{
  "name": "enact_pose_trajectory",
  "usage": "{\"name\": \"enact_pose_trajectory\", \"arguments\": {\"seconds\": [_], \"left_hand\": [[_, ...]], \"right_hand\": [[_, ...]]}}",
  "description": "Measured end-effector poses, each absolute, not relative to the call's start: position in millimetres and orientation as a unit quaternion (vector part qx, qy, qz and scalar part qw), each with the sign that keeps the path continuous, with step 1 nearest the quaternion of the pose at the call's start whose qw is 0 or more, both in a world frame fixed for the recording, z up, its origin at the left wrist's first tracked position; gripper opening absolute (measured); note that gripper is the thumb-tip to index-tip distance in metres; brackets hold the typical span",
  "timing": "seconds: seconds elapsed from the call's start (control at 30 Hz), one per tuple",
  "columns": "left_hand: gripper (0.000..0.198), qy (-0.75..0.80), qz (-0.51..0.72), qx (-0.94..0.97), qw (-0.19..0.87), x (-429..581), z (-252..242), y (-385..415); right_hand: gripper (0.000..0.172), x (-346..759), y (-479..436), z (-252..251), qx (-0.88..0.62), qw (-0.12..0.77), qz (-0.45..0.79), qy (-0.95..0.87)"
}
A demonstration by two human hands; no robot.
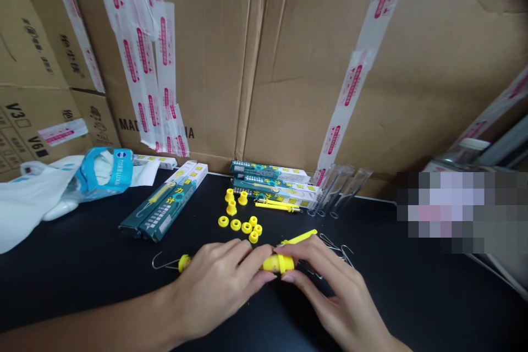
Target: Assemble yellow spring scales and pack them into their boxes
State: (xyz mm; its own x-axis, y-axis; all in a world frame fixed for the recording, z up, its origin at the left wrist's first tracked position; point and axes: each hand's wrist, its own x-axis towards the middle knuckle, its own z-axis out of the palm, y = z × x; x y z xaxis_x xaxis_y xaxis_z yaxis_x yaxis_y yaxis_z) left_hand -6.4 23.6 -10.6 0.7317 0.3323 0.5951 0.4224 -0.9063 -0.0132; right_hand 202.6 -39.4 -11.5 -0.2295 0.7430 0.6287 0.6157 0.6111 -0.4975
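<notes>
A tubular spring scale (270, 264) with yellow ends lies across both hands just above the black table. My left hand (225, 280) is wrapped round its body, and a metal hook (163, 263) sticks out past that hand on the left. At the other end, my right hand (330, 280) pinches the yellow end cap (286, 263) between thumb and fingers. Much of the tube is hidden under my left hand. Behind my right hand lie a yellow strip-like part (303, 237) and several loose wire hooks (340, 250).
Several yellow caps and rings (235, 224) lie beyond my hands. Behind them are yellow rods (276, 205), clear tubes (350, 192) and printed boxes (169, 201). A blue-and-white plastic pack (105, 173) lies at left. A cardboard wall (289, 66) closes the back.
</notes>
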Motion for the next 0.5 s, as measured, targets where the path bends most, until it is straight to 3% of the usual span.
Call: {"name": "enact_pose_trajectory", "arguments": {"seconds": [0.5], "left_hand": [[0.034,-0.204,-0.281,-0.935,0.071,-7.0,-8.9,23.3]], "right_hand": [[0.013,201.8,-39.3,-8.0,-0.443,0.446,0.088,-0.773]]}}
